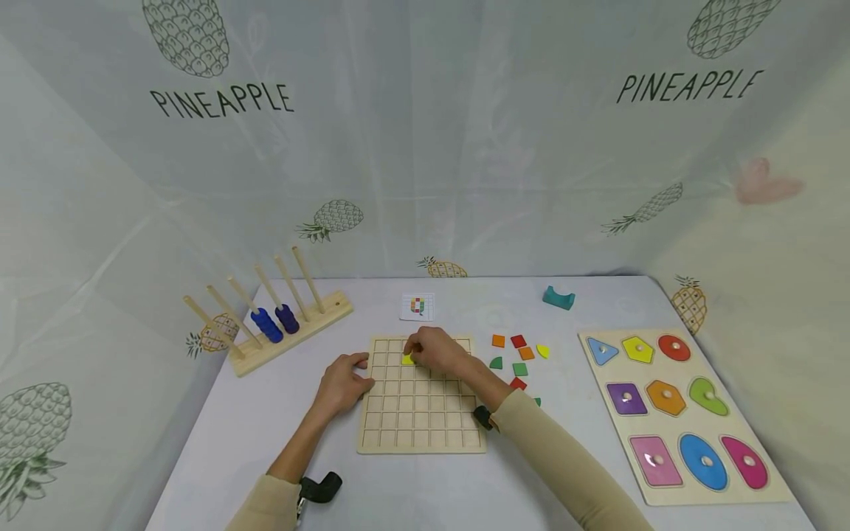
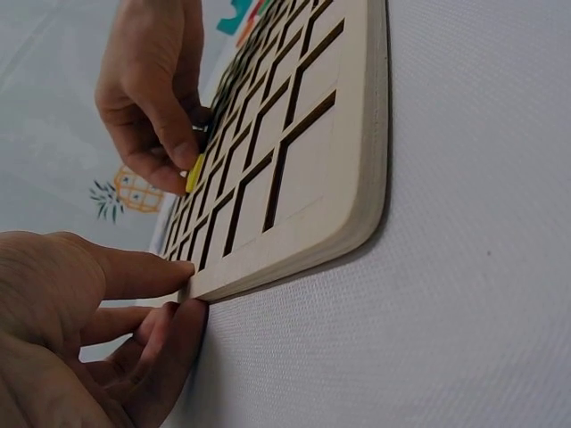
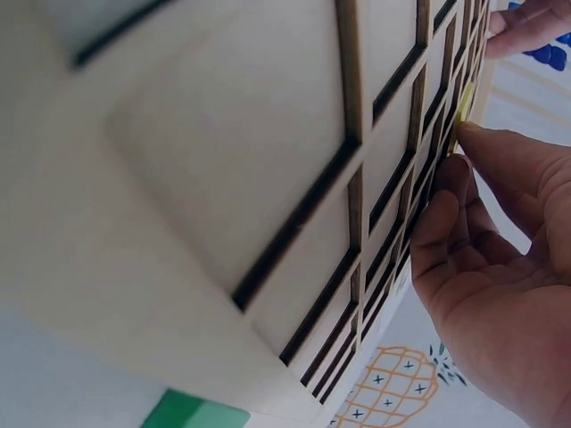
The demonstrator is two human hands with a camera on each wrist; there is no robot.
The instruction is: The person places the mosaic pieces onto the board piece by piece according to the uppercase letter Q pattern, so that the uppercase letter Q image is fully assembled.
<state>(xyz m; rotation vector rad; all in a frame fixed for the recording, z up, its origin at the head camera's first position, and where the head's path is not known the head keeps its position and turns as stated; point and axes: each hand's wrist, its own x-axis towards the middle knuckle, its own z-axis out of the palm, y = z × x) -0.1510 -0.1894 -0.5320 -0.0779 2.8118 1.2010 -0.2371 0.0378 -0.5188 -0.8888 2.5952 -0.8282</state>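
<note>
A square wooden grid board [image 1: 421, 441] lies on the white table. My left hand [image 1: 341, 385] holds its left edge between thumb and fingers; up close in the left wrist view, the fingertips [image 2: 183, 272] sit right at a rounded corner. Over the upper left cells, my right hand [image 1: 434, 349] pinches a small yellow tile [image 1: 407, 361] close against the board. The tile's outline is partly hidden by the fingers. Behind the board lies a small card [image 1: 417, 307] with a coloured tile pattern on a grid.
Loose orange, red, green and yellow tiles [image 1: 520, 369] lie right of the board. A peg rack [image 1: 292, 339] with blue rings stands at the back left. A knobbed shape puzzle [image 1: 664, 442] fills the right side. A teal curved block [image 1: 558, 298] sits at the back.
</note>
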